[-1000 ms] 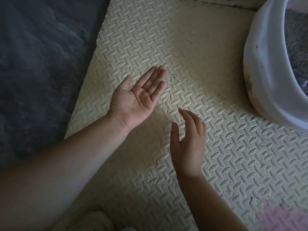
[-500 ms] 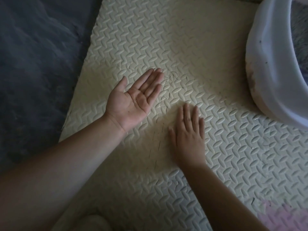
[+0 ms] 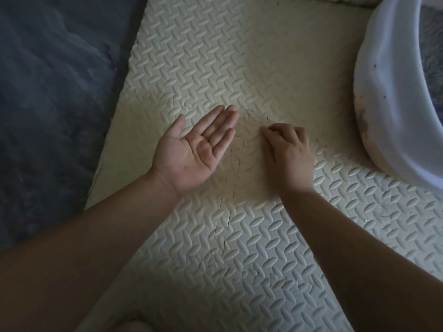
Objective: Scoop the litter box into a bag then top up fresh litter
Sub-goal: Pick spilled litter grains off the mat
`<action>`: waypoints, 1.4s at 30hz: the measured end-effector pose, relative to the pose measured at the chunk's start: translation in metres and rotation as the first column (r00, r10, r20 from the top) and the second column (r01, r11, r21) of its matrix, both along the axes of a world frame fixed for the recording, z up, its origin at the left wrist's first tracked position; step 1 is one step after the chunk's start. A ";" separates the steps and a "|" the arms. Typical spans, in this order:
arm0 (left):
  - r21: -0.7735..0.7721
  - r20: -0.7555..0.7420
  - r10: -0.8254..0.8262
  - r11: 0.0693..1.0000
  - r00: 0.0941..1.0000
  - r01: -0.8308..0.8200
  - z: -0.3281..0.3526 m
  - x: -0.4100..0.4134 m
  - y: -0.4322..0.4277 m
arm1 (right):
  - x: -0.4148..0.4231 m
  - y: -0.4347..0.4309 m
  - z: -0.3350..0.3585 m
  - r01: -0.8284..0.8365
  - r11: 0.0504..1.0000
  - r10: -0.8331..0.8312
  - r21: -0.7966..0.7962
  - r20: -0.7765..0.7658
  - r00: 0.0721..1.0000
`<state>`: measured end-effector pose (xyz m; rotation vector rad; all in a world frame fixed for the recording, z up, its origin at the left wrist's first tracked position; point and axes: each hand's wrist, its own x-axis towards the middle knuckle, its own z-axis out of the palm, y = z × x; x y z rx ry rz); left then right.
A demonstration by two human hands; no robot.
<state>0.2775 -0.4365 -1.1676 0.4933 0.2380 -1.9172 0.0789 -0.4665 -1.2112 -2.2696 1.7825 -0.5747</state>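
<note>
**Item: two bare hands on foam mat, litter box at the mat's edge**

1. Foam mat [image 3: 215, 44]: cream, embossed with a raised herringbone of small ovals. It serves as the reference for every entry below. A line of thin cracks [image 3: 236, 164] runs through its middle.

2. Left hand [image 3: 191, 152]: at the mat's middle, left of the cracks. It lies palm up with the fingers straight and close together and the thumb set apart. It holds nothing, and a few small dark specks show on the palm.

3. Right hand [image 3: 287, 152]: at the mat's middle, right of the cracks, near the left hand but not touching it. It is palm down with the fingers curled under and the fingertips [image 3: 265, 132] against the mat surface. Whether they pinch anything is too small to tell.

4. Litter box [image 3: 388, 92]: white, with a rounded wall, standing on the mat's far right part and cut off by the picture's edge. Brownish smears and dark specks mark its outer wall. Grey litter [image 3: 431, 56] shows inside.

5. Rug [image 3: 48, 92]: dark grey-blue and plush, lying along the mat's left edge.
</note>
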 end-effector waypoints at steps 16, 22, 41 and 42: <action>0.013 0.078 0.035 0.999 0.996 -0.036 0.008 -0.009 -0.018 | 0.034 0.002 0.035 0.265 0.944 -0.323 0.197 0.385 0.865; -0.002 0.042 0.056 0.998 0.998 -0.056 0.020 -0.020 -0.022 | 0.074 0.056 0.076 0.113 0.974 -0.220 0.197 0.689 0.691; -0.072 -0.081 0.215 0.973 0.973 -0.221 0.068 -0.017 -0.033 | 0.035 0.053 0.078 -0.370 0.916 0.395 -0.152 0.189 0.899; -0.076 -0.088 0.234 0.968 0.968 -0.241 0.072 -0.018 -0.035 | 0.032 0.048 0.081 -0.416 0.899 0.433 -0.138 0.137 0.891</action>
